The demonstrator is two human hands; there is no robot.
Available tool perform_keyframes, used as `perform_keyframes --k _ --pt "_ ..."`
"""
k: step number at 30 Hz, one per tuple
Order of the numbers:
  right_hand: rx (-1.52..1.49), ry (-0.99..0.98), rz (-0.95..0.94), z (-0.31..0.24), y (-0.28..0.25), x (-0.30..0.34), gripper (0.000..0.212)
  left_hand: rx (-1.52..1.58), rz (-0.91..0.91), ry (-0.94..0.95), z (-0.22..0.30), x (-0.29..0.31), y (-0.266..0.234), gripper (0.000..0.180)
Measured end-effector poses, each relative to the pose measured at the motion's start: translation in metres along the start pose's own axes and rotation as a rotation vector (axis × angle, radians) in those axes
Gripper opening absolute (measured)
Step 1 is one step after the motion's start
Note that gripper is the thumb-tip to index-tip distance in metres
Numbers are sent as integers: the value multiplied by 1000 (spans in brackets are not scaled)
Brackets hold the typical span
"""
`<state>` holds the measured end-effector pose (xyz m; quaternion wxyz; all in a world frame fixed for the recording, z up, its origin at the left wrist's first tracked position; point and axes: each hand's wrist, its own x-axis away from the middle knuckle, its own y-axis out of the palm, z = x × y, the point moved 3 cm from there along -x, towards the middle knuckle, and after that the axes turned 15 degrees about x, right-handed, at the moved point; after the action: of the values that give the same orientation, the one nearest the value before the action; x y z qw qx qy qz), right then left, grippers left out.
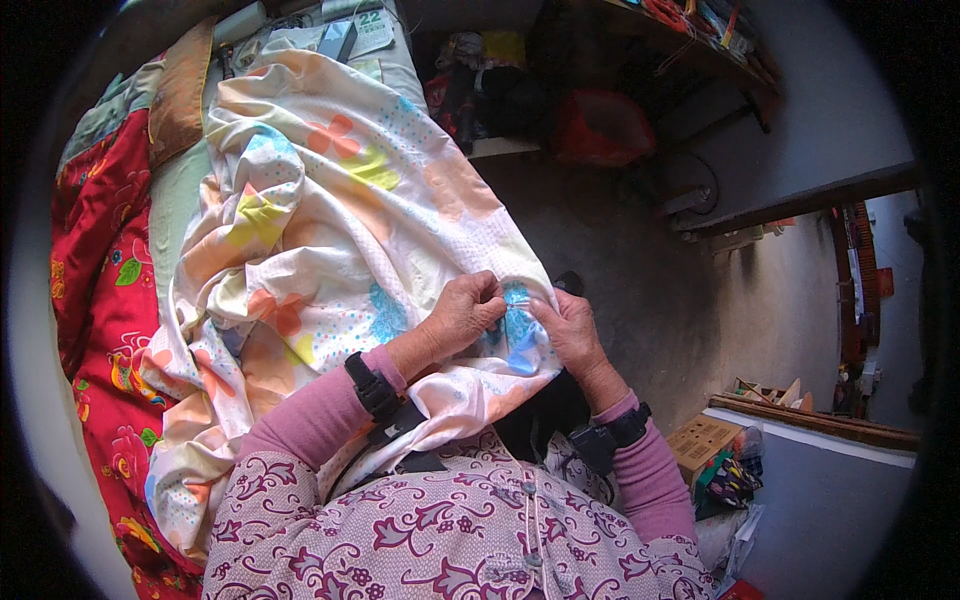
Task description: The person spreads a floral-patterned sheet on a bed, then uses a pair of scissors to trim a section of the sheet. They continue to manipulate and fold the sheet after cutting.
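Observation:
A large white cloth with orange, yellow and blue flower prints (400, 230), like a bed sheet or quilt cover, lies in loose folds across the bed and over my lap. My left hand (462, 315) is closed in a pinch at its right-hand edge, by a blue printed patch. Just to the right, my right hand (572, 330) grips the same edge between thumb and fingers. A small gathered ridge of cloth lies between the two hands. Whether a needle or other small thing is in the fingertips cannot be made out.
Along the bed's left side lie a red floral quilt (110, 330) and a brown pillow (182, 95). Papers and a dark flat box (338, 40) are at the bed's far end. A red basin (603, 128) stands beyond the floor; a cardboard box (703, 443) is at lower right.

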<state>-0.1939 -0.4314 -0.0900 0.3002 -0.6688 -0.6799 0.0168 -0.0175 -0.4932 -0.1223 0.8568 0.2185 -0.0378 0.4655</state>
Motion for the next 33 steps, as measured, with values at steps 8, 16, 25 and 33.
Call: perform_keyframes --k 8,16,25,33 --pt "235 -44 57 15 -4 -6 25 123 -65 -12 -3 2 -3 13" --pt "-3 23 52 19 -13 0 27 91 -18 40 -5 2 -10 10" --pt "44 -49 78 -18 -8 5 25 37 -209 -69 11 7 2 23" --pt "773 -557 -18 -68 28 34 26 382 -179 -180 6 8 2 49"
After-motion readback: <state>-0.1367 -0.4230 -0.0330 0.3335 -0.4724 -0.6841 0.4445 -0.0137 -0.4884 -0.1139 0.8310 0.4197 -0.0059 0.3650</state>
